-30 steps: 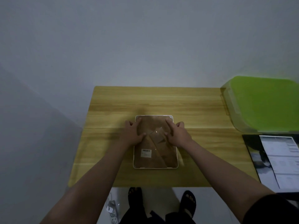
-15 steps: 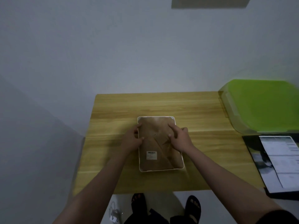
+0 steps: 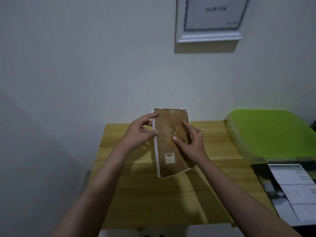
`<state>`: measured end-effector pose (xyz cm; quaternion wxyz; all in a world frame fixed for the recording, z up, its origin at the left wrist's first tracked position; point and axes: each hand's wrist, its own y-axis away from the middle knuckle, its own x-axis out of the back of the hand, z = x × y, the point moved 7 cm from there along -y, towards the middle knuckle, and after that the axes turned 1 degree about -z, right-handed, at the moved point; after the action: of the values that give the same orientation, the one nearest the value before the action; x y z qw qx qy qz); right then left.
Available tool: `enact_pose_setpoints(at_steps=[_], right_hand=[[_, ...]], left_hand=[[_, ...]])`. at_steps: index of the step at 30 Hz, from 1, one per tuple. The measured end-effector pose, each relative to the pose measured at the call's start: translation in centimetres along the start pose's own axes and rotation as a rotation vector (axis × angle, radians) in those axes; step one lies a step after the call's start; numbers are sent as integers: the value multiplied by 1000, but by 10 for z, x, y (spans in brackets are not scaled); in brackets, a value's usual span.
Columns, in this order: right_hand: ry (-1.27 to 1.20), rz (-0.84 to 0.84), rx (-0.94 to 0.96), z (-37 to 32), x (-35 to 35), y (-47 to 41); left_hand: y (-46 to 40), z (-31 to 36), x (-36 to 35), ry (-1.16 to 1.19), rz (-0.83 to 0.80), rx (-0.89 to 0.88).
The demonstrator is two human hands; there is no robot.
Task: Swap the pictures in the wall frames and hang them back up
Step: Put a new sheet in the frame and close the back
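Observation:
A small white picture frame is raised above the wooden table, its brown backing board with a barcode sticker facing me. My left hand grips its left edge near the top. My right hand holds its right side, thumb pressed on the backing. A larger white frame with a certificate hangs on the wall above.
A clear bin with a green lid stands at the table's right. A dark picture and a printed sheet lie at the front right. The grey wall runs close behind the table.
The small frame lay flat on the table under both hands; now both hands have lifted it and tilted it upright. My view has swung up, showing the hanging frame.

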<state>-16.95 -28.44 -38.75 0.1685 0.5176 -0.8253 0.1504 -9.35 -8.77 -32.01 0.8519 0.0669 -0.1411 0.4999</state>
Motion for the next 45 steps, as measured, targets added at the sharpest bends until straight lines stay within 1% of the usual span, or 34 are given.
enact_pose_setpoints(at_steps=[2,6,9,11,12,15,19,23,26,27,29,32,34,35,38,40,45], right_hand=[[0,14,31,-13,8,-3],[70,74,113,-40,20,-2],[90,119,246,-69,24,11],[112,123,346,-85,24,22],[110,113,367,-89,24,26],[15,62,353,-96,26,31],[-162,116,425,-111,39,36],[-294,248,493,-127,53,44],[-326,377,515,-133,67,47],[-332,400,509,-134,71,47],[-352,405,493,-136,78,46],[-362,409,525,-146,87,50],[-391,436,544,-153,93,51],[-406,457,550,-155,98,50],[-432,513,552,-161,108,43],[-449,530,538,-163,111,37],[-483,571,496,-165,117,29]], left_hand=[[-4,22,3,-46,16,-42],[-7,50,9,-92,134,-87],[-11,64,8,-77,172,-120],[-13,77,7,-64,187,-137],[-14,85,5,-67,187,-148],[-17,112,-3,-113,152,-221],[-20,146,-16,-206,113,-301],[-28,175,-27,-222,88,-362],[-32,187,-27,-106,49,-359],[-32,187,-22,-78,59,-354],[-30,180,-7,-117,156,-363],[-15,149,24,-194,358,-360],[-5,119,41,-119,421,-284],[-2,106,46,-38,407,-241],[1,88,43,184,264,-150],[2,92,40,224,207,-163],[-3,109,48,260,147,-235]])
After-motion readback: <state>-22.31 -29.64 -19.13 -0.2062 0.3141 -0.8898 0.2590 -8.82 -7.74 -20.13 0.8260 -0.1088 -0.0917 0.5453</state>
